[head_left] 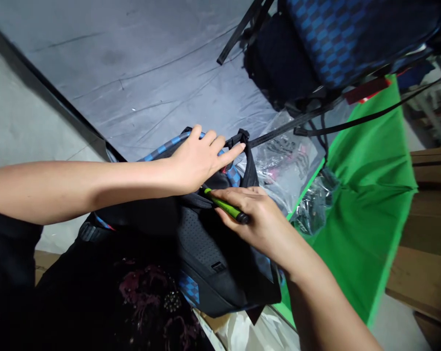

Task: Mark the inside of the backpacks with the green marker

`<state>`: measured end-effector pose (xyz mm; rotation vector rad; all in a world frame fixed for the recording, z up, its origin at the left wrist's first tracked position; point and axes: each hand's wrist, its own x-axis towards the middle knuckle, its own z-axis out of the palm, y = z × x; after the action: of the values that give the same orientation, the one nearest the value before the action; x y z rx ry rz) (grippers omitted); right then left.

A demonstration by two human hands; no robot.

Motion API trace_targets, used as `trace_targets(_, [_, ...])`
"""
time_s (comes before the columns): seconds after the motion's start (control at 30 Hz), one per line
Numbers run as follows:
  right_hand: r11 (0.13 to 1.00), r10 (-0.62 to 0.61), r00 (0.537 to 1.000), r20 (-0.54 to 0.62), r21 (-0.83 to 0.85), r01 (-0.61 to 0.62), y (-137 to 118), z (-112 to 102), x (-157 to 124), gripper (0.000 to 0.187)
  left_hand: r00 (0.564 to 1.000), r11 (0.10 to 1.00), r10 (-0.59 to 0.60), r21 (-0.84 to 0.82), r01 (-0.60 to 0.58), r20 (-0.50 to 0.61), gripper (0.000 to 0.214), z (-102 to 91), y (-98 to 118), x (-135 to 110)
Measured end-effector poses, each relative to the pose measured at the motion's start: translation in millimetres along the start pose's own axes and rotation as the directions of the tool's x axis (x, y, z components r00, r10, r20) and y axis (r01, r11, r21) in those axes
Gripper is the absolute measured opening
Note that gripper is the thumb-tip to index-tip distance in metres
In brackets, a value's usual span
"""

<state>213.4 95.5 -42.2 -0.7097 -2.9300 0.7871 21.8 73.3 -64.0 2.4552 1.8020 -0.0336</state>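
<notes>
The bright green, slim, pen-like tool with a black butt end (227,206) is in the right hand (262,222), over the upper part of the black fabric backpack with blue checked trim (228,263), which rests against the person's dark patterned clothing (147,287). The right hand closes around the tool, fingers along its upper side and the thumb below. The left hand (200,158) lies palm down on the bag's top edge, fingers spread near a black webbing strap (250,163); its thumb is hidden, so I cannot tell whether it pinches the cloth or merely presses it. The tool looks light and stiff, probably smooth plastic, and slippery if held loosely — the middle of the barrel seems the best place to take hold, well back from the front end. Its long axis slants from lower right to upper left, the black butt towards the right palm and the front end pointing at the fabric under the left wrist; the very tip is lost there, so its shape stays unclear. The backpack should handle as soft and floppy at the top, perhaps firmer at the perforated panel, so a taut grip beside the tool would steady it. Clear crinkled plastic (284,163) and a green fabric sheet (370,204) lie beyond the right hand.
</notes>
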Motion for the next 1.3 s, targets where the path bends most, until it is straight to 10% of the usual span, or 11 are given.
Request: trace_targets(1.3, [0.999, 0.035, 0.999, -0.001, -0.031, -0.035, 0, -1, 1, 0.027, 0.998, 0.999, 0.023, 0.027, -0.025, 0.060, 0.084, -1.5, -7, 4])
